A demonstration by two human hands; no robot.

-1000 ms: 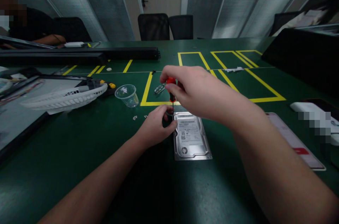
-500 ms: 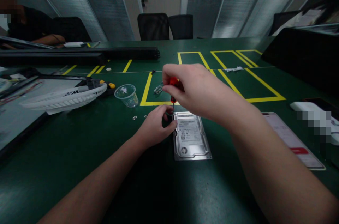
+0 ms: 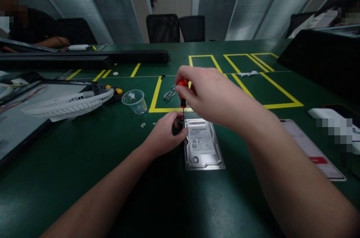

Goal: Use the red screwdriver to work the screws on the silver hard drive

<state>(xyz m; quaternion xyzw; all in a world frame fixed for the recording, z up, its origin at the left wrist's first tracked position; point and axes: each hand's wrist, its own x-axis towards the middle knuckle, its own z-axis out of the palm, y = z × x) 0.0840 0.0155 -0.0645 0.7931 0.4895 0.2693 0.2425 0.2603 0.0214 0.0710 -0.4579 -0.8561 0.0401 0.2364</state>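
A silver hard drive (image 3: 203,146) with a white label lies flat on the green table (image 3: 157,200). My right hand (image 3: 201,86) grips the red and black handle of a screwdriver (image 3: 183,99), held upright with its shaft down at the drive's far left corner. The exact contact of the tip is too small to make out. Beside that corner, my left hand (image 3: 168,133) has its fingers curled, thumb on the drive's left edge and fingertips close to the shaft. It seems to steady both.
Left of the drive stand a clear plastic cup (image 3: 135,102) and several tiny screws (image 3: 143,125). Beyond are a clear packet (image 3: 170,93) and yellow tape outlines. A phone (image 3: 312,150) lies right; a white slatted part (image 3: 70,105) lies left. A person sits at the far left.
My right hand's fingers have shifted slightly to the right on the screwdriver, and more of its handle shows. My left hand and the hard drive have stayed in place.
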